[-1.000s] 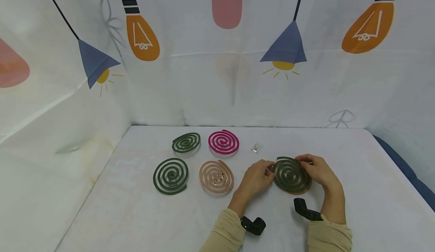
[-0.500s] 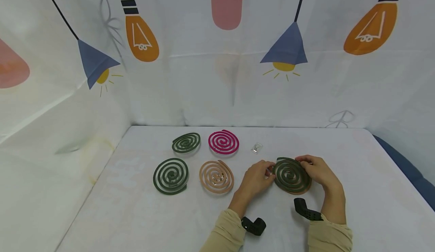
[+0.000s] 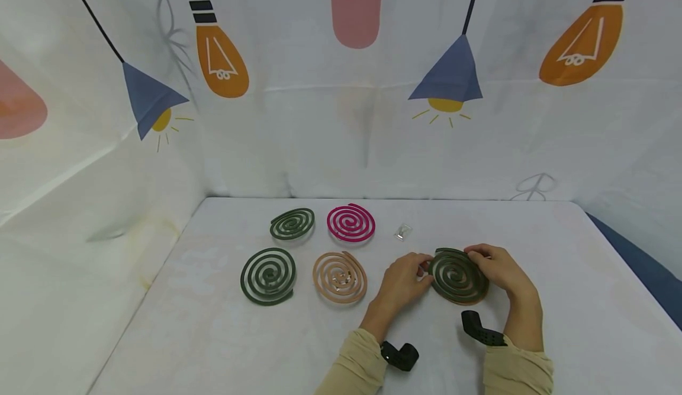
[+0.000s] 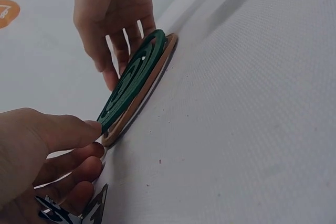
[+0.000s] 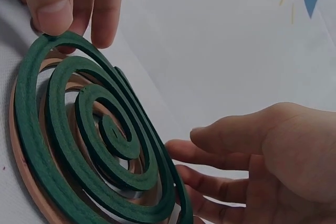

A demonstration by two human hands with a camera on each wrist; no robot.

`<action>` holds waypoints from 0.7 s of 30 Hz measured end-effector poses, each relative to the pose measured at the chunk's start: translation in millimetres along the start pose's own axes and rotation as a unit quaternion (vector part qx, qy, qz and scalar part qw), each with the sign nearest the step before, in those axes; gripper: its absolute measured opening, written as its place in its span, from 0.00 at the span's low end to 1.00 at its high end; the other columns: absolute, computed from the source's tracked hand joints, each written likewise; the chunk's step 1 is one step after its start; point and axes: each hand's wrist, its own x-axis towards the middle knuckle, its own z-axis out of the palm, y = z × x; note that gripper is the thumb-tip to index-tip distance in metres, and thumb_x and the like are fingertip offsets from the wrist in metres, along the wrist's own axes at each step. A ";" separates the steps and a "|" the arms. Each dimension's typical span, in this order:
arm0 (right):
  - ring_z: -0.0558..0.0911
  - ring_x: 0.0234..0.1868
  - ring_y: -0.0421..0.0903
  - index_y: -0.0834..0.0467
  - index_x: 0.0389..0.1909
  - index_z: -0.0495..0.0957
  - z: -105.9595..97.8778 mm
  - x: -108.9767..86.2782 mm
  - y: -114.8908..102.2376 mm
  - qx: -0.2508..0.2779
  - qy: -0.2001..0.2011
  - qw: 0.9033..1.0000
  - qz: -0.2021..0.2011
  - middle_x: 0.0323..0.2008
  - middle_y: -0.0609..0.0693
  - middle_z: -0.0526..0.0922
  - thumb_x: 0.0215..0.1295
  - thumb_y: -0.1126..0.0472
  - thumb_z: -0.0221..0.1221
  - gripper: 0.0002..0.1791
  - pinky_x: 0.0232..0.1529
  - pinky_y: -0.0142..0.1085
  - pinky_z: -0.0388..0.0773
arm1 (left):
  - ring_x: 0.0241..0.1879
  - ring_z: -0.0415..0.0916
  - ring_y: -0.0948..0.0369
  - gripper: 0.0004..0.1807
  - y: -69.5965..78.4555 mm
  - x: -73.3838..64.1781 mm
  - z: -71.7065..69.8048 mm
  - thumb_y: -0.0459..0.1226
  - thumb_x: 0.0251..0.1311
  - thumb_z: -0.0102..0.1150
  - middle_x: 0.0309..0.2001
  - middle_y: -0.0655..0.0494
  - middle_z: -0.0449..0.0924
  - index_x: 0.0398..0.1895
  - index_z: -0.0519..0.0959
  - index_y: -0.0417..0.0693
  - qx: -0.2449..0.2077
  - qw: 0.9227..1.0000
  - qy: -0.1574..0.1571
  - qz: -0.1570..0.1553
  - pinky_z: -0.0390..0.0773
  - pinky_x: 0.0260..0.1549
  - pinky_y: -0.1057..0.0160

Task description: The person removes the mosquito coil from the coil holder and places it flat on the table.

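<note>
A green mosquito coil (image 3: 457,275) lies over a brown mosquito coil (image 4: 135,100), both on the white table, their edges nearly lined up. My left hand (image 3: 401,281) pinches their left edge, its thumb (image 5: 54,14) pressing on the green rim and an index fingertip at the brown one. Around the far right edge reaches my right hand (image 3: 496,267). Its fingers (image 5: 202,179) touch the rim from outside, while its thumb (image 5: 215,135) stands apart from the coil. Shiny folded metal (image 4: 76,211) shows beside the left fingers in the left wrist view.
Left of the hands lie two green coils (image 3: 268,276), (image 3: 292,224), a magenta coil (image 3: 350,223) and a tan coil (image 3: 339,278) with small shiny bits at its centre. A small metal stand (image 3: 402,232) lies behind the left hand. Patterned white cloth surrounds the table (image 3: 213,336).
Almost nothing differs. Both hands and the stacked coils have shifted very slightly to the right and down; the other coils stay put.
</note>
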 end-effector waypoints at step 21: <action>0.70 0.58 0.68 0.69 0.56 0.69 6.3 1.0 -1.5 -0.004 0.042 0.999 -0.024 0.54 0.70 0.74 0.73 0.53 0.44 0.24 0.54 0.59 0.68 | 0.31 0.75 0.71 0.16 -3.7 -2.1 -0.7 0.39 0.59 0.61 0.37 0.60 0.81 0.51 0.79 0.50 -0.023 1.000 0.012 -0.008 0.66 0.27 0.78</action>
